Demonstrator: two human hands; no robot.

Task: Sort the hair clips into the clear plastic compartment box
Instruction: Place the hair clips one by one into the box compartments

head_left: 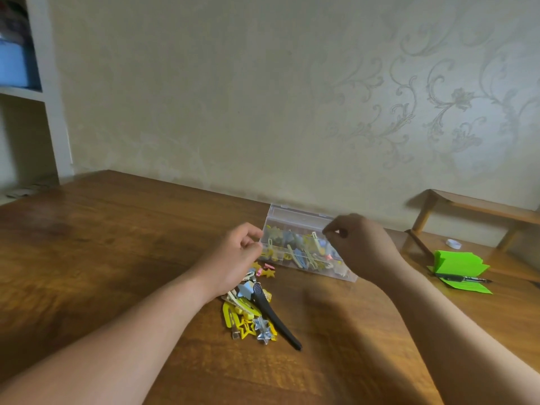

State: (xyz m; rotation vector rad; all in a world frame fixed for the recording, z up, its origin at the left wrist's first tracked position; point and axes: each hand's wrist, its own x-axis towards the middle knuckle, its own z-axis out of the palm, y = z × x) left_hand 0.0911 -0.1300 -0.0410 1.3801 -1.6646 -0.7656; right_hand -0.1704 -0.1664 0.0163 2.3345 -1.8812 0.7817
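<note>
Wood worktop (117, 258) against a papered wall, clear box (295, 217) near the back, lid open, w/ yellow and blue clips already in its compartments. Your left hand (233, 252) sits at the box's left end, fingers curled, prob. to steady it; can't tell if it actually grips the wall. Your right hand (362, 244) hovers over the box, fingertips pressed together, pinching what looks like a small pale clip (337, 231) (blurred), ready to drop in. The unsorted pile of clips (248, 314) lies just in front of the box, within easy reach.
</note>
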